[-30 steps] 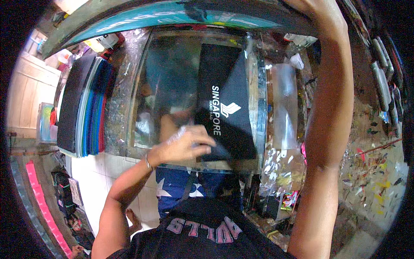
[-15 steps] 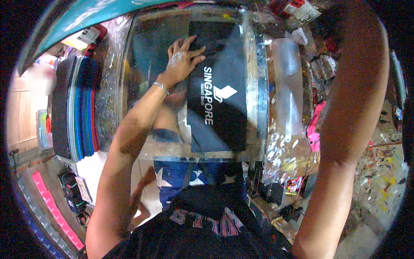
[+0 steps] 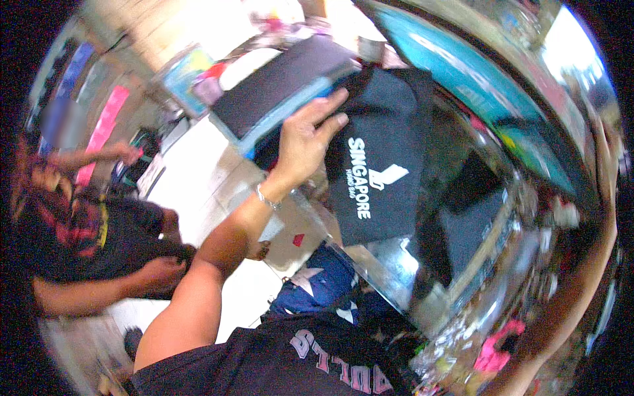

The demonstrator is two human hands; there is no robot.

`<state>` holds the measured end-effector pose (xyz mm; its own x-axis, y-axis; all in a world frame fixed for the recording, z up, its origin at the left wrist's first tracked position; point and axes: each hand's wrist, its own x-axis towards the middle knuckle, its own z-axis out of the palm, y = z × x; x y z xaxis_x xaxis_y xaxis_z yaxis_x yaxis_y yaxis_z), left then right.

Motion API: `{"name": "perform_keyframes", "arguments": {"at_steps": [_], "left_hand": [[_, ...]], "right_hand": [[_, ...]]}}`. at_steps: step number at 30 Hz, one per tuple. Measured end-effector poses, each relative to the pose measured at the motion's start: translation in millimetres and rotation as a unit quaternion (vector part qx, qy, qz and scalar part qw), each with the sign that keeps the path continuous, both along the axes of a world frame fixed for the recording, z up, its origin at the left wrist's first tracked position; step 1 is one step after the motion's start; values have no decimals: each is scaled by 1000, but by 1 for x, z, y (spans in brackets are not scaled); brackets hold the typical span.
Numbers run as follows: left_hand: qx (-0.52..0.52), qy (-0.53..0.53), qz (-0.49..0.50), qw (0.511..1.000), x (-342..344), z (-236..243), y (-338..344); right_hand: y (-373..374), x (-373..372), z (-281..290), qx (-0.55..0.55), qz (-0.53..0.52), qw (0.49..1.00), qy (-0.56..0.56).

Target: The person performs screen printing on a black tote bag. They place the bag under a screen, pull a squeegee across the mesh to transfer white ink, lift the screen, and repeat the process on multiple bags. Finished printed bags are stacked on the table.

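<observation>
Head view: left hand [image 3: 302, 145] pinches the white-printed black fabric panel [image 3: 383, 138] over the glass tabletop [image 3: 391, 265], underside fingers hidden; right hand [image 3: 603, 145] blurs beside the teal printing screen [image 3: 456, 72], grip unreadable.

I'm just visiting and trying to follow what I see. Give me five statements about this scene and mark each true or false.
1. The left hand is at the edge of a black sheet. True.
2. The print on the black sheet is red. False: it is white.
3. A bracelet circles the left wrist. True.
4. The stack of sheets lies to the right of the black sheet. False: the stack of sheets lies to its left.
5. Another person is visible at the left of the picture. True.
</observation>
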<state>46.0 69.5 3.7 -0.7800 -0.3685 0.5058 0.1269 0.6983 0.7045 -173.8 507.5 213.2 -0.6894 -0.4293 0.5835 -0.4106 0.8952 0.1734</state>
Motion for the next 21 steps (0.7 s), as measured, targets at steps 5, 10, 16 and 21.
{"name": "perform_keyframes", "arguments": {"at_steps": [5, 10, 16, 21], "left_hand": [[82, 116, 148, 979, 4, 28, -160], [-24, 89, 208, 974, -12, -27, -286], [-263, -108, 264, 922, -14, -47, -366], [-283, 75, 252, 922, -20, -10, -216]], "right_hand": [[7, -9, 3, 2, -105, 989, -102], [32, -25, -2, -94, -75, 983, -139], [28, -27, -18, -169, 6, 983, -70], [-8, 41, 4, -110, -20, 992, -60]]}}
